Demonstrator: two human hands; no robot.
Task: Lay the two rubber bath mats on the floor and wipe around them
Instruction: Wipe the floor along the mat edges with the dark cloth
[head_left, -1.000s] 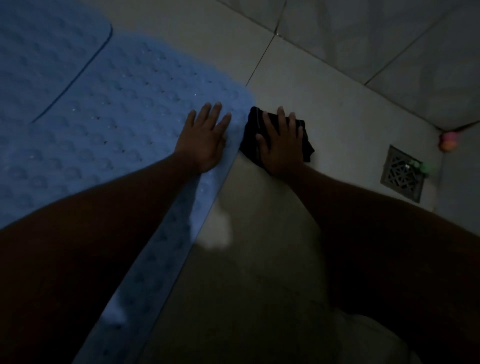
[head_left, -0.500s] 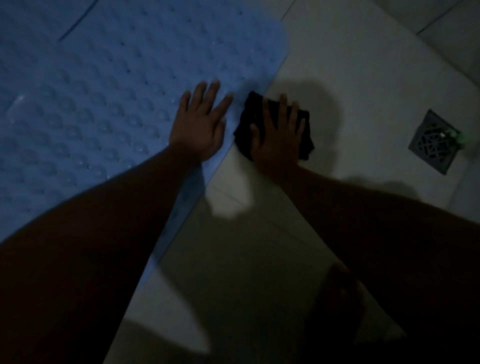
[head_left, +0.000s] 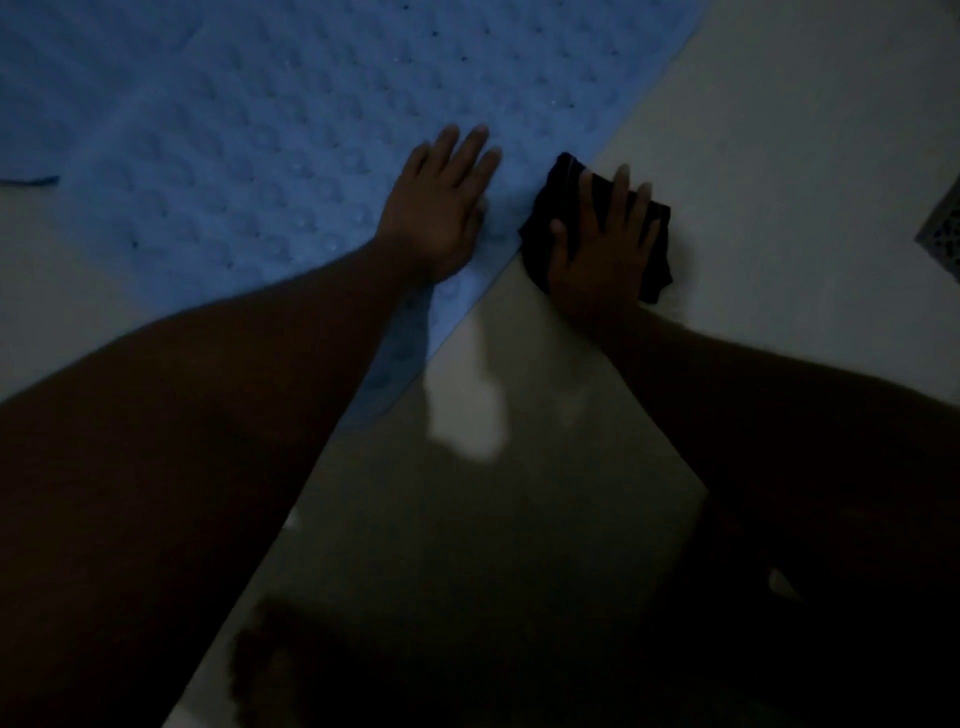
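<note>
Blue rubber mat, studded with rows of round bumps, lies flat on the pale tiled floor; one mat plainly shows. One left hand rests on it near its edge, fingers straight and slightly spread. One right hand presses one dark cloth to the floor just beside the mat, fingers spread. One drain grate sits at the right edge of the view.

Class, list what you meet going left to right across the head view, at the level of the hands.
Blue bath mat → left hand flat on it → dark cloth under the right hand → floor tile → floor drain.
</note>
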